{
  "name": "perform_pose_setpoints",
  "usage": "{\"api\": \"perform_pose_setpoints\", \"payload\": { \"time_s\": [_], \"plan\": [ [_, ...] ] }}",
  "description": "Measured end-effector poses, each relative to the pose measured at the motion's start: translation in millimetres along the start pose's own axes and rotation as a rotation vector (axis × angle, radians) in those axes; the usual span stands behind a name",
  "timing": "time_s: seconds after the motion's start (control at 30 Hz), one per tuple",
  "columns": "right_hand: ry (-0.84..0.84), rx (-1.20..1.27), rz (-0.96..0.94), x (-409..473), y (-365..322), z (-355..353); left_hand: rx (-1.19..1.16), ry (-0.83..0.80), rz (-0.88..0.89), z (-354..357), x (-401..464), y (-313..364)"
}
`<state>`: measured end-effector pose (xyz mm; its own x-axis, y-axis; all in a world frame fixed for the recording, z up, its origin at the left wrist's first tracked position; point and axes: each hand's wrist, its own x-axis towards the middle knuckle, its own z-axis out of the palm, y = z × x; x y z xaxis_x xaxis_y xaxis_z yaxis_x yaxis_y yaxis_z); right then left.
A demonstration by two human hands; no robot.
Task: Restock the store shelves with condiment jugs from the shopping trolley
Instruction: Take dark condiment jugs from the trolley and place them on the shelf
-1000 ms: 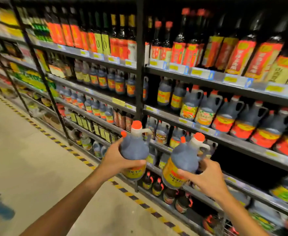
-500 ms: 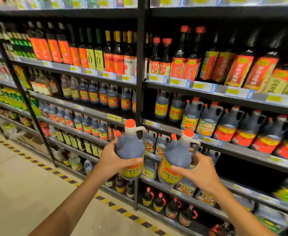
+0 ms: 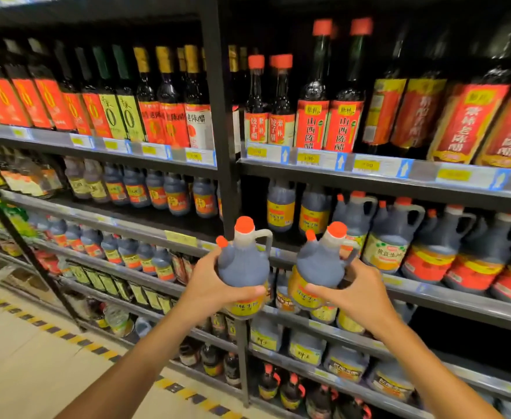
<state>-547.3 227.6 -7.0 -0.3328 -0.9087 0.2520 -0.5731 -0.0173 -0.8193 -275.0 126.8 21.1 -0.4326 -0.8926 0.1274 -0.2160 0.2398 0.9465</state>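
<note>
Nearest us, our left hand [image 3: 208, 285] curls its fingers [image 3: 249, 290] around the left jug [image 3: 243, 267], and our right hand [image 3: 358, 293] grips the right jug [image 3: 319, 267], both upright with orange caps. Just behind them we see the jug shelf [image 3: 459, 300], and farther up, tall bottles [image 3: 343, 116].

Both arms stretched forward, left hand [image 3: 208, 285] and right hand [image 3: 358, 293] each curled tight, thumbs wrapped across front.
</note>
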Motion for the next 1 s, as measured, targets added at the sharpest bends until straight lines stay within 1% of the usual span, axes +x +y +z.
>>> {"api": "perform_pose_setpoints", "payload": {
  "time_s": [0.23, 0.47, 0.6, 0.7, 0.9, 1.0],
  "plan": [
    [0.101, 0.054, -0.037, 44.1, -4.1, 37.0, 0.038, -0.097, 0.057, -27.8, 47.0, -22.6],
    [0.239, -0.033, -0.082, 87.2, -15.6, 81.7, 0.000, -0.162, 0.102, -58.5, 74.7, -35.4],
    [0.248, -0.039, -0.028, 116.4, -15.8, 96.1, -0.013, -0.174, 0.109, -71.6, 83.0, -41.2],
    [0.248, -0.020, 0.047, 135.7, -12.1, 102.6, -0.028, -0.174, 0.092, -79.9, 85.9, -46.1],
    [0.181, -0.067, 0.142, 162.9, -0.2, 107.4, -0.048, -0.217, 0.060, -94.1, 91.7, -56.8],
    [0.154, -0.077, 0.203, 173.1, 9.0, 110.0, -0.054, -0.209, 0.063, -96.1, 94.9, -58.1]
  ]
}}
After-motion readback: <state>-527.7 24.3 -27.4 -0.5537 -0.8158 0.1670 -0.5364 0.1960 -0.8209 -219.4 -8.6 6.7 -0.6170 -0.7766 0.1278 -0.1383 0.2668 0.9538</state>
